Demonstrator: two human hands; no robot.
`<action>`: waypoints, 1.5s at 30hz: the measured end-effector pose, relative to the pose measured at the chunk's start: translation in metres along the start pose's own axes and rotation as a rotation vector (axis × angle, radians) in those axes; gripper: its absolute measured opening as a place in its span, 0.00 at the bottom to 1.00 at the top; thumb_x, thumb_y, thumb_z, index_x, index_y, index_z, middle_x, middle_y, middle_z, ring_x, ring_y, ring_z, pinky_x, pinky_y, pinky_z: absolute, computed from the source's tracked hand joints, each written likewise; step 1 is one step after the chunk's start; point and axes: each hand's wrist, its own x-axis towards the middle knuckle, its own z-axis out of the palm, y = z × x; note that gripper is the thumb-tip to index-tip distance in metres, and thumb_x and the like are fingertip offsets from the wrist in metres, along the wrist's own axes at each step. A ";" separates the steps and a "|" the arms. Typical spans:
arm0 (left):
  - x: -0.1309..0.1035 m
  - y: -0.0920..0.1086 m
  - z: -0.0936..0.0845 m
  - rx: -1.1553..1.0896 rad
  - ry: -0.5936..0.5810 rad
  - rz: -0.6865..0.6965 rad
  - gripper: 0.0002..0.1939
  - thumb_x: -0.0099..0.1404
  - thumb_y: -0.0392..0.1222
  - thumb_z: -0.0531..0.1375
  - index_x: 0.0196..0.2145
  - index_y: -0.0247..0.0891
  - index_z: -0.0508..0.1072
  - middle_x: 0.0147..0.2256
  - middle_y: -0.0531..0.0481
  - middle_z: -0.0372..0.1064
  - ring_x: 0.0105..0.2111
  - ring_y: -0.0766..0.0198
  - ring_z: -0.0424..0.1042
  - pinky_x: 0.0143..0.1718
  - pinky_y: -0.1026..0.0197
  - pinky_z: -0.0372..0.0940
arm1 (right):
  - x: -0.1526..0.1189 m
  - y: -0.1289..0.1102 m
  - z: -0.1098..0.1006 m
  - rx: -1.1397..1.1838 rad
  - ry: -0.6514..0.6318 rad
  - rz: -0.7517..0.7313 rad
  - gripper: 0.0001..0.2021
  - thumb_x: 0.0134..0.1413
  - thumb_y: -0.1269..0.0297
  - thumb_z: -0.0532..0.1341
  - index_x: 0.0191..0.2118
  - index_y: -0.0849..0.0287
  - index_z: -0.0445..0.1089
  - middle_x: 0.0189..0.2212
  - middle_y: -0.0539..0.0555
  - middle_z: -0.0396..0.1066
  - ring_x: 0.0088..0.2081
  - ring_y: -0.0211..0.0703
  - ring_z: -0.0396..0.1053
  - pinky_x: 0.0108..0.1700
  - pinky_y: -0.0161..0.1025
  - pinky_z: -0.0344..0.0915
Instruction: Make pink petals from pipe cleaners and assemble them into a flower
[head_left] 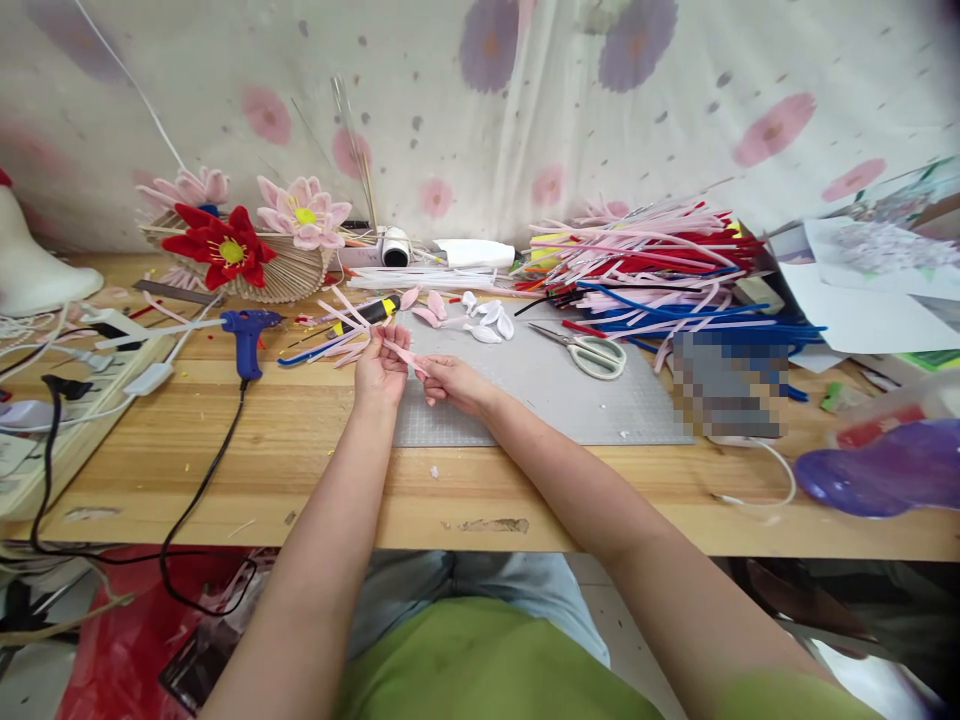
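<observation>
My left hand (380, 368) has its fingers closed around one end of a pale pink pipe cleaner (403, 353), near the left edge of the grey cutting mat. The other end is pinched by my right hand (448, 384), so the piece spans the gap between both hands. Just beyond them lie several pink petals (429, 308) and white petals (491, 322). A black and yellow tool (375, 313) rests behind my left hand among cut pink strips (351, 347). White-handled scissors (589, 354) lie on the cutting mat (540, 405) to the right.
A blue glue gun (246, 343) with a black cord stands on the left. Behind it is a fan-shaped holder with red (229, 248) and pink flowers (306, 214). Pipe cleaners (645, 250) are heaped at the back right. A blurred-out object (727, 385) and a purple item (885, 470) sit right.
</observation>
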 end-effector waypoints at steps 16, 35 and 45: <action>-0.018 -0.020 -0.006 0.574 -0.242 0.016 0.09 0.55 0.41 0.61 0.29 0.31 0.73 0.28 0.46 0.74 0.23 0.69 0.71 0.23 0.69 0.63 | 0.014 0.017 -0.008 -0.343 0.350 -0.211 0.19 0.50 0.45 0.53 0.25 0.58 0.59 0.11 0.42 0.55 0.14 0.28 0.55 0.20 0.29 0.59; -0.012 0.003 -0.006 0.493 -0.264 -0.259 0.06 0.59 0.36 0.57 0.25 0.32 0.69 0.20 0.52 0.68 0.20 0.70 0.70 0.26 0.65 0.68 | -0.016 -0.028 -0.037 -0.330 0.013 -0.024 0.15 0.44 0.54 0.63 0.31 0.63 0.67 0.23 0.50 0.69 0.25 0.33 0.67 0.26 0.30 0.64; -0.020 -0.012 -0.009 0.654 -0.487 -0.454 0.06 0.58 0.37 0.59 0.27 0.30 0.71 0.20 0.51 0.67 0.18 0.69 0.68 0.23 0.63 0.68 | -0.009 -0.028 -0.036 -0.155 0.251 -0.125 0.12 0.39 0.60 0.65 0.30 0.61 0.65 0.23 0.46 0.65 0.25 0.30 0.63 0.26 0.29 0.60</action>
